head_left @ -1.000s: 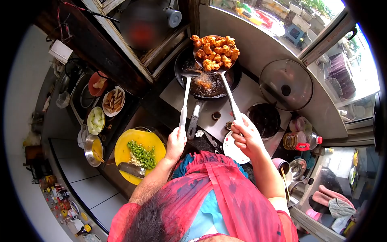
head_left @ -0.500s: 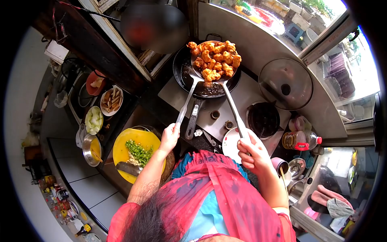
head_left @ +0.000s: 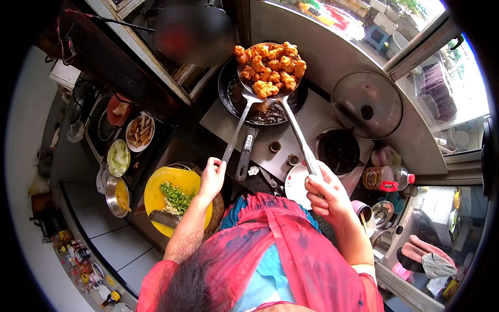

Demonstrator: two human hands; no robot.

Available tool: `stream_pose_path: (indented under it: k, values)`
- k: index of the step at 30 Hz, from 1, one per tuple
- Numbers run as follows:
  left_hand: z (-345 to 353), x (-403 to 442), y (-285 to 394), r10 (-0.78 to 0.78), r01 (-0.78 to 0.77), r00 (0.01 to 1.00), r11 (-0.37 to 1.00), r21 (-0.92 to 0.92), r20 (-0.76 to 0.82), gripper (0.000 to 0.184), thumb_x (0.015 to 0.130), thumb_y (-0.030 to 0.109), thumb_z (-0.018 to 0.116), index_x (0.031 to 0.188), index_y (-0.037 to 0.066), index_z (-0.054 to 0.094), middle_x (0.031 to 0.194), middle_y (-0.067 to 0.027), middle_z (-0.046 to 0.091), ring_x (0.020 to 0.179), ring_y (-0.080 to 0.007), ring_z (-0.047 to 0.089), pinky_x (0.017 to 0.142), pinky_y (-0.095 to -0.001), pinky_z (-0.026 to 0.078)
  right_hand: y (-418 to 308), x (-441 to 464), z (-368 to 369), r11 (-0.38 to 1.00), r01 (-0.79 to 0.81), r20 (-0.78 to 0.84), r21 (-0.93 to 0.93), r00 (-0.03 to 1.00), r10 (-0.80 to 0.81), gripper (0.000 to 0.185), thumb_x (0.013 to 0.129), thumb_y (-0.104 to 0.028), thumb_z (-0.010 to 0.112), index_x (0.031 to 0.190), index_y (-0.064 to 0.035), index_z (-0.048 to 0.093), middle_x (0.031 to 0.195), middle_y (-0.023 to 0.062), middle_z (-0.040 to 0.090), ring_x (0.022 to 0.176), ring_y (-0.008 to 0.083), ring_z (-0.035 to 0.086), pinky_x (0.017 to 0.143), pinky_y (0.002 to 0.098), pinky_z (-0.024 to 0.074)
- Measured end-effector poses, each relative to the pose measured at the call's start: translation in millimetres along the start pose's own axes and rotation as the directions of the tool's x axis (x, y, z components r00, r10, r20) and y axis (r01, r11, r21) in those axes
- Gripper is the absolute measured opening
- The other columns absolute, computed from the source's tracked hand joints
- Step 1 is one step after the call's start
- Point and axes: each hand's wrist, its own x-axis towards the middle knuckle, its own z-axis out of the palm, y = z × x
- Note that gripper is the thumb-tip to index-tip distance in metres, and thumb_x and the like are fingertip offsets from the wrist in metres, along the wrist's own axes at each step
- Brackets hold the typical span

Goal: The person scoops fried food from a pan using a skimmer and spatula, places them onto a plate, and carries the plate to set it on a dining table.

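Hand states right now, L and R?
Left hand: closed on the spatula handle.
Right hand: closed on the handle of the strainer with fried pieces.

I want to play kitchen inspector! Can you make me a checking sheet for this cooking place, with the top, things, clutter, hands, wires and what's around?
Surface: steel cooktop, some small items on it.
Things in use: browned pieces heaped above the pan, supported by the left utensil and right utensil.
Clutter: yellow board with chopped greens and a broad blade; white plate; bottle.
Hands: left hand and right hand, each holding its utensil's handle.
Cables: dark cable crossing the upper left; where it ends is unclear.
Surroundings: glass lid leaning by the wall panel; window at upper right.
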Motion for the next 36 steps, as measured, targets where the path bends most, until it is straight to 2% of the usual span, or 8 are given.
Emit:
stream_pose_path:
  k: [4,7,8,10,14,16,23,36]
  values:
    - [-10.5,-20.2,59.7,0.394,-0.298,0.894,0.879,0.373,-0.214,0.015,0.087,0.016,0.058,0.095,0.004,0.054,0.086,-0.0122,0.053,0.08,-0.0289,0.052,0.073,-0.04,0.043,-3.9,6.8,-2.4,1.0,-0.008,0.04,-0.021,0.999,0.009,0.029,0.095,-0.015,0.047,0.124,-0.0139,0.04,0.07,-0.0024,0.039,0.043,0.0023,0.027,0.035,0.0172,0.0219]
    - [9.8,-44.2,92.7,0.486,-0.486,0.874,0.874,0.012,0.015,0.016,0.088,0.014,0.057,0.098,0.001,0.055,0.087,-0.0117,0.056,0.078,-0.027,0.056,0.072,-0.0367,0.046,-4.6,10.9,-2.3,1.0,0.014,0.039,-0.014,0.999,-0.014,0.03,0.095,-0.015,0.049,0.124,-0.0109,0.04,0.07,-0.0021,0.038,0.043,0.0021,0.027,0.035,0.0169,0.0215]
    - [20.5,-52.0,97.2,0.474,-0.456,0.863,0.879,-0.139,0.172,0.018,0.089,0.013,0.057,0.101,0.0,0.055,0.089,-0.0109,0.058,0.079,-0.0237,0.058,0.072,-0.033,0.048,-4.6,12.4,-3.1,1.0,0.017,0.042,-0.009,0.999,-0.017,0.031,0.095,-0.015,0.05,0.123,-0.0109,0.04,0.07,-0.002,0.038,0.043,0.0021,0.027,0.035,0.0167,0.0214]
    - [61.9,-57.7,73.3,0.135,0.012,0.796,0.971,-0.238,0.591,0.028,0.089,0.016,0.057,0.111,-0.002,0.054,0.097,-0.0113,0.062,0.081,-0.0195,0.06,0.073,-0.0307,0.05,-4.5,13.4,-1.3,1.0,0.024,0.039,0.006,0.999,-0.025,0.03,0.095,-0.015,0.05,0.123,-0.011,0.04,0.07,-0.0019,0.037,0.044,0.0021,0.028,0.035,0.0162,0.0227]
    - [137.5,-46.8,27.9,-0.218,0.21,0.535,0.97,0.121,0.817,0.058,0.088,0.022,0.057,0.135,-0.004,0.034,0.099,-0.0136,0.063,0.076,-0.0145,0.06,0.066,-0.0291,0.051,-0.3,12.8,-0.2,0.999,0.032,0.042,0.025,0.999,-0.033,0.027,0.095,-0.015,0.05,0.121,-0.0111,0.041,0.07,-0.0021,0.038,0.044,0.0021,0.03,0.035,0.0159,0.0245]
    - [180.4,-55.4,-1.7,-0.054,0.22,0.594,0.971,-0.098,0.803,0.067,0.089,0.022,0.054,0.141,-0.002,0.019,0.094,-0.0131,0.062,0.065,-0.0143,0.058,0.059,-0.0277,0.05,2.3,11.5,-1.1,0.998,0.034,0.06,0.049,0.997,-0.037,0.027,0.096,-0.015,0.05,0.121,-0.0112,0.041,0.07,-0.0021,0.038,0.044,0.002,0.03,0.035,0.0159,0.0245]
    - [220.4,-60.6,7.3,-0.321,0.491,0.666,0.868,-0.073,0.673,0.034,0.085,0.006,0.048,0.118,0.009,0.038,0.089,-0.0133,0.062,0.058,-0.0208,0.063,0.044,-0.0306,0.051,6.4,6.3,1.9,0.998,0.034,0.001,0.061,0.999,-0.034,0.031,0.096,-0.01,0.047,0.127,-0.0099,0.041,0.068,-0.0026,0.036,0.042,-0.0002,0.025,0.032,0.015,0.0204]
    - [195.9,-75.2,29.5,-0.165,0.503,0.715,0.797,-0.335,0.68,0.041,0.081,0.003,0.054,0.119,0.001,0.037,0.11,-0.0179,0.056,0.094,-0.0278,0.062,0.062,-0.0348,0.058,-5.1,-3.2,-0.5,0.999,0.04,0.033,0.02,0.999,-0.041,0.025,0.095,-0.011,0.05,0.118,-0.0111,0.043,0.069,-0.0028,0.036,0.044,0.0,0.028,0.034,0.0151,0.0208]
